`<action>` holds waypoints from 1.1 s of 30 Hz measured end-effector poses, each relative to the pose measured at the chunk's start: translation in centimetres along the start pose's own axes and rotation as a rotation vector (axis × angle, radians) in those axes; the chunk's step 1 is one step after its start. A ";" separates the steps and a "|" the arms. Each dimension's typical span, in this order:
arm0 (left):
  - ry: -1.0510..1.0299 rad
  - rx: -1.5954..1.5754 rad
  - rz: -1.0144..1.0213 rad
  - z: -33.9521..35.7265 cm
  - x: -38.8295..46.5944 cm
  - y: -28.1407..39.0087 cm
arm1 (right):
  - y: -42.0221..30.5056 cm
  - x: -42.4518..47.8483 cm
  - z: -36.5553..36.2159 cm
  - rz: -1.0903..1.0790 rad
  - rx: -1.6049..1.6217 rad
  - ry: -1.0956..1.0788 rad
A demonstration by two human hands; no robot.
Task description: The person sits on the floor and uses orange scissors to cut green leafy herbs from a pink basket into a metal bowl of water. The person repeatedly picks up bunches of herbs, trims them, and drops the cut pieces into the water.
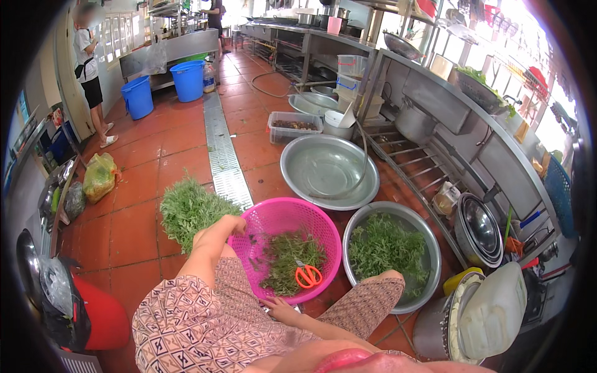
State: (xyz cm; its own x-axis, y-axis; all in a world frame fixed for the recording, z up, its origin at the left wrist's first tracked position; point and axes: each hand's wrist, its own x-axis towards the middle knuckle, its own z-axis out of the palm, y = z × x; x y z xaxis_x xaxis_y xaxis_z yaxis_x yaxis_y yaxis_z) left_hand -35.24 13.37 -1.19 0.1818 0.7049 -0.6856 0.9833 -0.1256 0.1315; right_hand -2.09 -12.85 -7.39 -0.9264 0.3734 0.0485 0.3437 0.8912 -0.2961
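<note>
A pink perforated plastic basket point(326, 219) stands before me on the floor, its near side between my knees. My left hand point(235, 224) curls over its left rim. At the near rim is my right hand point(283, 311), with its fingertips on the edge. Inside the basket lie dark green stems and trimmings point(289, 263), with orange-handled scissors point(308, 275) on top. To the left, a large heap of leafy greens point(191, 212) rests on the floor, partly behind my left forearm. More greens point(387, 247) fill a metal basin point(431, 226) at the right.
A wide metal basin point(326, 161) holds water and a hose point(364, 158). Beyond stands a clear plastic tub point(296, 135). A steel drain grate point(226, 154) crosses the tiles. A lidded metal pot point(431, 321) stands near right, a red bin point(102, 312) near left. A person point(88, 60) stands far left.
</note>
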 end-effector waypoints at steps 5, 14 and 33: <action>-0.001 0.008 0.042 0.3 0.8 -0.3 | 0.2 1.0 -0.1 0.225 0.350 0.054; -0.014 -0.008 0.135 -1.1 1.9 3.9 | 1.4 0.5 0.3 0.272 0.326 0.076; -0.099 -0.020 0.019 -1.6 0.2 4.1 | 2.4 1.1 1.7 0.349 0.428 0.087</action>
State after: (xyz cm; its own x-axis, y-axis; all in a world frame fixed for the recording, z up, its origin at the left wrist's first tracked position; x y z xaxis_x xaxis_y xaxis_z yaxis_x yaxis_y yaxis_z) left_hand -31.20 14.15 0.37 0.2013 0.6302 -0.7498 0.9795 -0.1235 0.1592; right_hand -2.53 -10.72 -9.65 -0.7462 0.6640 -0.0488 0.5180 0.5330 -0.6691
